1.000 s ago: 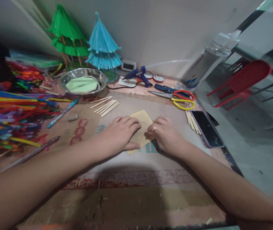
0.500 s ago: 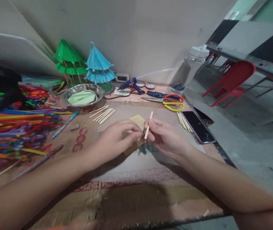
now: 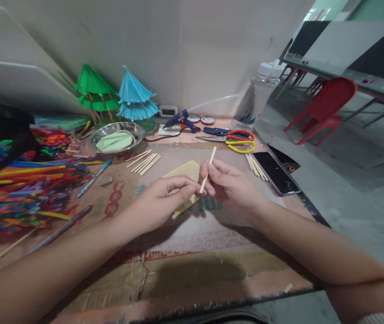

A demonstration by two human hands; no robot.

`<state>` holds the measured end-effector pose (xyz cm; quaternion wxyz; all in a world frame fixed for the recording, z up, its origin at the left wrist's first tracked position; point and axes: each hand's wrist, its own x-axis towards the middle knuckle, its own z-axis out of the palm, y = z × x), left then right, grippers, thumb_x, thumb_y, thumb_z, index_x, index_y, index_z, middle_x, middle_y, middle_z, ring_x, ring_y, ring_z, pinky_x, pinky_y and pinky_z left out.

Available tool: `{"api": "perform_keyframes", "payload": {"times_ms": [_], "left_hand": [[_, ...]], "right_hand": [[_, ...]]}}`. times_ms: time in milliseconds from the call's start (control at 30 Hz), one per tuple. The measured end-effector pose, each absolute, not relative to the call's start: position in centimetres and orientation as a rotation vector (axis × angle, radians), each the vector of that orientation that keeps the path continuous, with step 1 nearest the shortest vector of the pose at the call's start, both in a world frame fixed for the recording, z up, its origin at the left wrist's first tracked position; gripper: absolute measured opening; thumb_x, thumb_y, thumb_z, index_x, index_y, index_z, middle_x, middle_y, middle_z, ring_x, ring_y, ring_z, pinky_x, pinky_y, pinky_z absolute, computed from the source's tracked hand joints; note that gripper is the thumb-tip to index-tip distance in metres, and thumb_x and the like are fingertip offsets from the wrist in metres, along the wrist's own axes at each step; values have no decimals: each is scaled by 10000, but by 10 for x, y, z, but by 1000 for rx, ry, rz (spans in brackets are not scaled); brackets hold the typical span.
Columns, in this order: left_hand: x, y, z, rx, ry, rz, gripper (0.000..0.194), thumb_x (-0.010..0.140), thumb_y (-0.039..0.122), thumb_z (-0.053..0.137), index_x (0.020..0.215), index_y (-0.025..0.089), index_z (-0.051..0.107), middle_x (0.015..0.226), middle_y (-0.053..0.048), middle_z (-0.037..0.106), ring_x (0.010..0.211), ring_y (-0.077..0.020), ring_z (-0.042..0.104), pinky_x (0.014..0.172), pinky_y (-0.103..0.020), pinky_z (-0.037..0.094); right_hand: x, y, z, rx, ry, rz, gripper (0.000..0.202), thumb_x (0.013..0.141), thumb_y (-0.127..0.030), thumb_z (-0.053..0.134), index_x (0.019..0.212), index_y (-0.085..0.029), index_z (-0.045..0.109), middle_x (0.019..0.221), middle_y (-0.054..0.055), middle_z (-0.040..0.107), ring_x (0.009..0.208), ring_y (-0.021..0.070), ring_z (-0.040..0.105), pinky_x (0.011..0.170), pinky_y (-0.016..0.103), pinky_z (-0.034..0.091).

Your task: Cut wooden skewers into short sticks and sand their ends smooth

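My right hand pinches a short, thin wooden stick between thumb and fingers, its upper end tilted to the right. My left hand is curled, with its fingertips close against the stick's lower end; whatever lies between them is hidden. Beneath both hands is a flat yellow piece with angled corners, partly covered by my left hand. Several matching sticks lie to the left beyond my left hand. Another small group of sticks lies to the right, beside a phone.
Behind the hands stand a metal bowl with pale green pieces, a blue glue gun, scissors and a large clear bottle. Green and blue tiered models stand at the back. Colourful pipe cleaners cover the left side.
The camera view has shifted slightly. My right hand still holds the stick, whose lower end now sits nearer the left fingertips. More of the yellow piece shows.
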<state>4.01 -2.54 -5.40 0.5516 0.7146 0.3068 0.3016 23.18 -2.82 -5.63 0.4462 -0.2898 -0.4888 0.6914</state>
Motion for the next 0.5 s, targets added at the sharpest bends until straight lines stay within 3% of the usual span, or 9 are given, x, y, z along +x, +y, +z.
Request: {"api": "perform_keyframes", "payload": {"times_ms": [300, 500], "left_hand": [[41, -25, -59, 1651, 799, 632, 273, 946, 414, 606, 894, 175, 726, 1004, -60, 759, 932, -196, 694, 884, -324, 533], [43, -27, -55, 1596, 789, 620, 271, 936, 398, 604, 918, 171, 752, 994, -79, 767, 949, -218, 695, 915, -362, 529]], "right_hand": [[232, -31, -55, -830, -1355, 1529, 389, 805, -548, 758, 776, -201, 587, 594, -74, 518, 529, 81, 446, 551, 240, 390], [232, -28, -54, -783, -1380, 1513, 416, 832, -570, 720, 743, -200, 551, 566, -81, 496, 517, 77, 467, 530, 229, 393]]}}
